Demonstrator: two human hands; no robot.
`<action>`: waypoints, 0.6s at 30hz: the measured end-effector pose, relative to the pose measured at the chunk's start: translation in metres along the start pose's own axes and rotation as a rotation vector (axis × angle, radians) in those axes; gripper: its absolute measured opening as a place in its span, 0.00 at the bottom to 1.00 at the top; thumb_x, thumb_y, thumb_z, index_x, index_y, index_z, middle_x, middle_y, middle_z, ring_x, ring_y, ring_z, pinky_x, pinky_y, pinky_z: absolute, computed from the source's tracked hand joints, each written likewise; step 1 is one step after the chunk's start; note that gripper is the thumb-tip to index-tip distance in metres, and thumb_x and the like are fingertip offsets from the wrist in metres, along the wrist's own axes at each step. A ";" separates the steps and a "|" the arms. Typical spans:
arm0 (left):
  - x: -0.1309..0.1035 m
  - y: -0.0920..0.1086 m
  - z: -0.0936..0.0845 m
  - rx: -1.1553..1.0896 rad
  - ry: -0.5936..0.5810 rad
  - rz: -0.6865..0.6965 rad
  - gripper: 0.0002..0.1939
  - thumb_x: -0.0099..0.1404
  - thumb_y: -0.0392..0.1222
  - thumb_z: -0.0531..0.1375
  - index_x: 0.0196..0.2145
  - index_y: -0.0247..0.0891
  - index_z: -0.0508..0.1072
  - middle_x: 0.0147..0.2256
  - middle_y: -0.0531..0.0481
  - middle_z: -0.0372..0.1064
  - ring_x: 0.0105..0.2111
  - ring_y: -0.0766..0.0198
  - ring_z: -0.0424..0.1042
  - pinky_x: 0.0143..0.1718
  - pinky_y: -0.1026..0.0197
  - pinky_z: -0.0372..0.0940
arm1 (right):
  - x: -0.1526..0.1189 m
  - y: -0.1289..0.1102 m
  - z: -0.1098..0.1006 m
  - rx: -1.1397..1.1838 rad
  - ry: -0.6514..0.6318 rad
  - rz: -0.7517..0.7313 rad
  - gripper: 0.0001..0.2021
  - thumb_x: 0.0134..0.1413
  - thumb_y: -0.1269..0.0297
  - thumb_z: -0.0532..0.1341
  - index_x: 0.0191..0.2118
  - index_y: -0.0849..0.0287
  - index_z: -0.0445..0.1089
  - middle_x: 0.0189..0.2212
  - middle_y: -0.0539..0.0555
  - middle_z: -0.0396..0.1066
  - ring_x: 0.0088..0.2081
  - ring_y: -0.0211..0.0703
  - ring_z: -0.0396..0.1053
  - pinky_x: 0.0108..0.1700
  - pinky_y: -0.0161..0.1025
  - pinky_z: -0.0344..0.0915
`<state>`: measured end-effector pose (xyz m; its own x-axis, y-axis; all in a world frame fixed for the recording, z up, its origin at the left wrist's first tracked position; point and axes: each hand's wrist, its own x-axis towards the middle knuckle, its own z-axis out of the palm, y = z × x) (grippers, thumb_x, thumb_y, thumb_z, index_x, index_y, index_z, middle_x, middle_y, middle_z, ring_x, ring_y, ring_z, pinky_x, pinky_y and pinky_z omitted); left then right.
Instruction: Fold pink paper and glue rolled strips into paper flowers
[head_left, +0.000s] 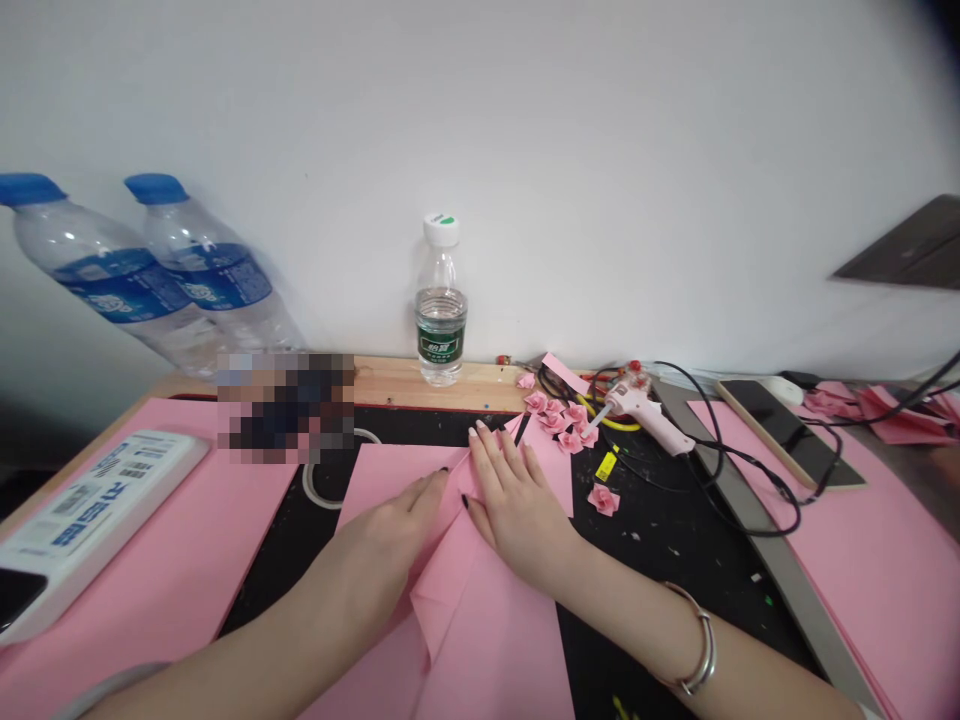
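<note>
A sheet of pink paper (480, 620) lies in front of me, partly folded, with a raised flap running down its middle. Along the left side of that fold, my left hand (397, 525) is closed at the paper, though its fingertips are partly hidden. My right hand (517, 500) lies on the upper right part of the fold with fingers stretched out and thumb apart, pressing on the paper. Another pink sheet (416, 465) spreads beneath. Several small pink paper roses (555, 418) sit just beyond my right hand, and one more rose (604, 499) lies nearer.
A pale pink hot glue gun (652, 418) rests among black cables at right, near a phone (791, 432). Pink paper stacks (892, 560) flank the black mat (637, 590). A white box (112, 515) lies left. A small water bottle (441, 310) and two large bottles (217, 275) stand behind.
</note>
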<state>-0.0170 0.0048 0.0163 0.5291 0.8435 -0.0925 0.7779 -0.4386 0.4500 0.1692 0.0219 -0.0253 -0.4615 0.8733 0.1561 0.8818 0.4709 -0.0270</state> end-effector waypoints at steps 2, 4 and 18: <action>-0.005 -0.004 0.005 0.036 -0.013 0.026 0.38 0.49 0.24 0.48 0.60 0.27 0.56 0.61 0.35 0.54 0.58 0.54 0.60 0.57 0.54 0.60 | 0.000 0.000 0.001 0.001 0.009 0.002 0.29 0.63 0.61 0.49 0.66 0.69 0.46 0.66 0.61 0.44 0.64 0.59 0.47 0.60 0.56 0.52; -0.010 -0.010 0.011 0.022 0.017 0.071 0.39 0.49 0.23 0.46 0.61 0.30 0.55 0.62 0.38 0.52 0.59 0.56 0.58 0.57 0.54 0.59 | 0.000 0.000 0.001 -0.001 0.025 0.005 0.28 0.63 0.60 0.50 0.65 0.69 0.48 0.66 0.63 0.45 0.64 0.59 0.47 0.60 0.55 0.53; -0.013 -0.023 0.032 0.001 0.153 0.249 0.42 0.53 0.22 0.47 0.65 0.38 0.45 0.64 0.41 0.47 0.63 0.57 0.50 0.60 0.48 0.55 | -0.001 0.002 0.002 0.014 0.026 0.011 0.27 0.64 0.58 0.48 0.62 0.72 0.54 0.63 0.65 0.52 0.64 0.57 0.49 0.61 0.55 0.51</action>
<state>-0.0308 -0.0062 -0.0215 0.6469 0.7465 0.1562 0.6307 -0.6387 0.4407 0.1708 0.0221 -0.0279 -0.4492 0.8749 0.1812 0.8851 0.4634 -0.0429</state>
